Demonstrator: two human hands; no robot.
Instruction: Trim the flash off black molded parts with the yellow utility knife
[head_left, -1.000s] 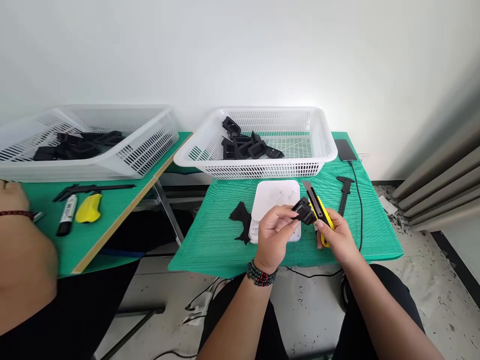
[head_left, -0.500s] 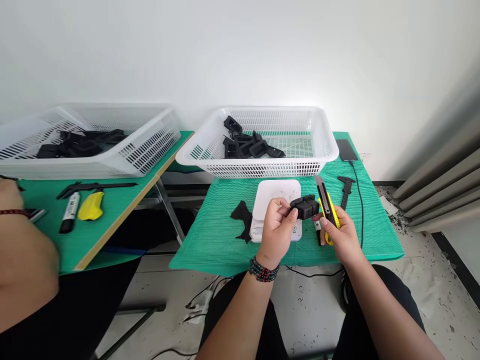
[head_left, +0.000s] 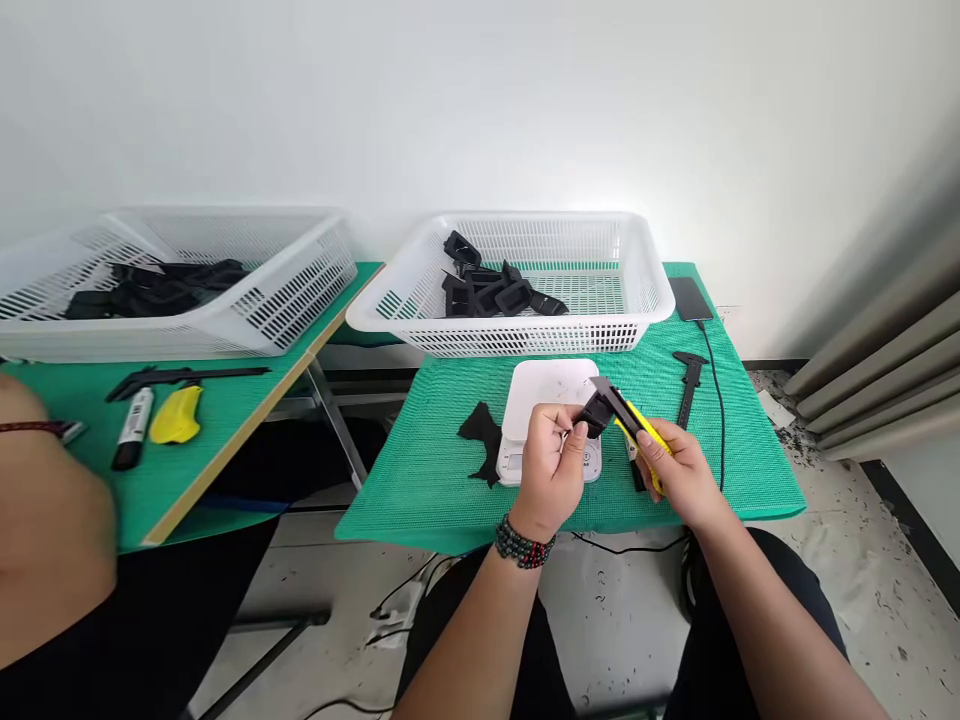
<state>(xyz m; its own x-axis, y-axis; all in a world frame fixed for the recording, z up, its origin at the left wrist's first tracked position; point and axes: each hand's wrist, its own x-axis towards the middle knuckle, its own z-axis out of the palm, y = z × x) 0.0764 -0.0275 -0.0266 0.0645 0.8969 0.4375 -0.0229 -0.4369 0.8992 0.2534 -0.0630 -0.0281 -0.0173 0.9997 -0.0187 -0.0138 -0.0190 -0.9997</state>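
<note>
My left hand (head_left: 553, 455) pinches a small black part (head_left: 594, 414) over the front of a white digital scale (head_left: 551, 385). In my right hand (head_left: 679, 470) is a yellow utility knife (head_left: 651, 440), its blade tilted up and left, at or just above the black part; whether it touches I cannot tell. Left of the scale lies a flat, irregular black piece (head_left: 481, 440). A marker (head_left: 636, 465) lies partly hidden behind my right hand. Farther right rests a black caliper (head_left: 688, 385).
Behind the scale stands a white basket (head_left: 495, 338) with several black parts (head_left: 499, 290). A phone (head_left: 690, 299) with a cable lies at the back right. On the neighbouring table are another basket (head_left: 187, 335), a yellow tool (head_left: 176, 415), a marker (head_left: 133, 428) and a co-worker's arm (head_left: 52, 510).
The knife has tipped left, bringing its blade over the black part. The black part has turned in my left hand and shifted slightly left.
</note>
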